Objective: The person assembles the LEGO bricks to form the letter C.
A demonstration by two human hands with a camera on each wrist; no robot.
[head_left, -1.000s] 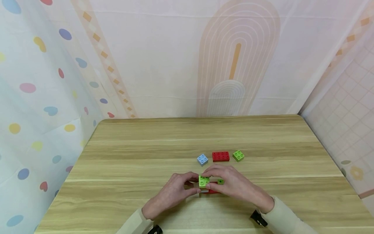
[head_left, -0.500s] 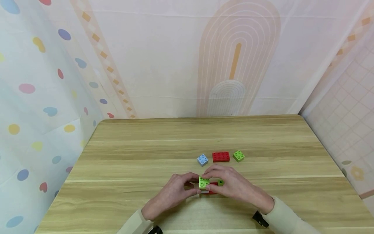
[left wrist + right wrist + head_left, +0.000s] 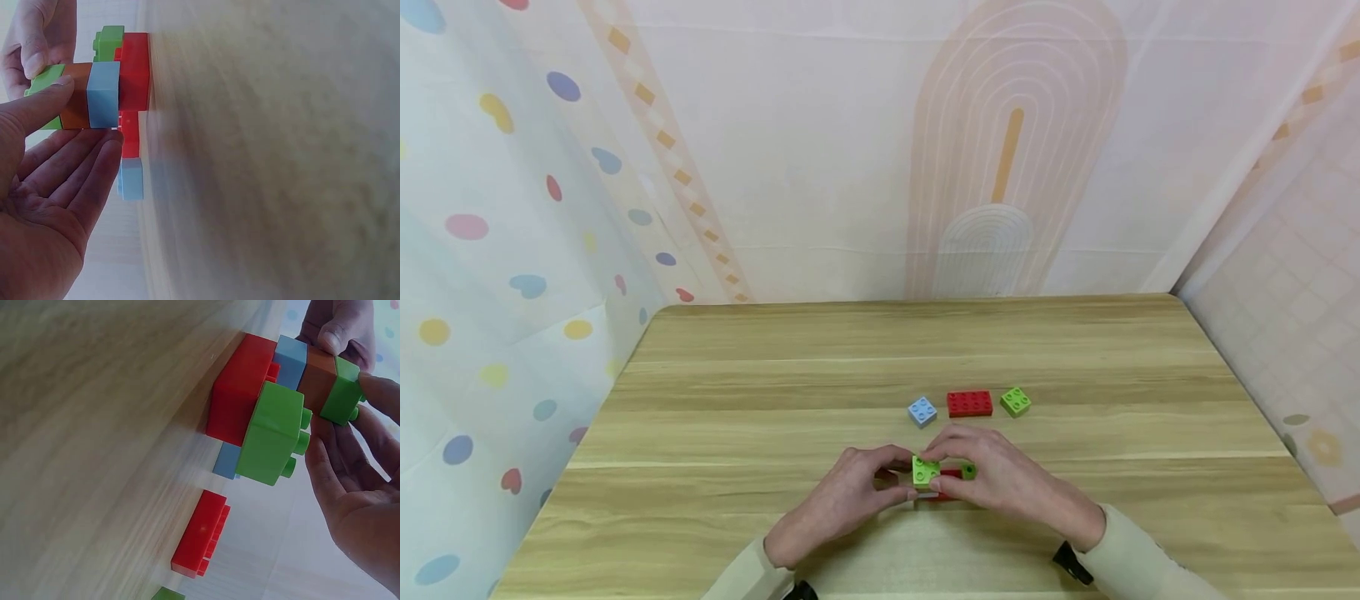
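Note:
On the table a red toy brick point(image 3: 234, 394) bears a light blue brick point(image 3: 103, 94) at its left end. A brown brick point(image 3: 76, 100) stands on the blue one, topped by a green brick point(image 3: 925, 472). Another green brick point(image 3: 269, 434) sits on the red brick's right end, mostly covered in the head view. My left hand point(image 3: 838, 500) pinches the stack from the left, thumb on the brown brick. With thumb and fingertips, my right hand point(image 3: 1003, 475) grips the top green brick.
Behind the hands lie a loose light blue brick point(image 3: 922, 412), a red brick point(image 3: 970, 404) and a green brick point(image 3: 1016, 402) in a row. The wooden table point(image 3: 775, 358) meets a patterned curtain point(image 3: 820, 167) at its back edge.
Both hands stay around the stack with almost no movement. The whole view has shifted very slightly.

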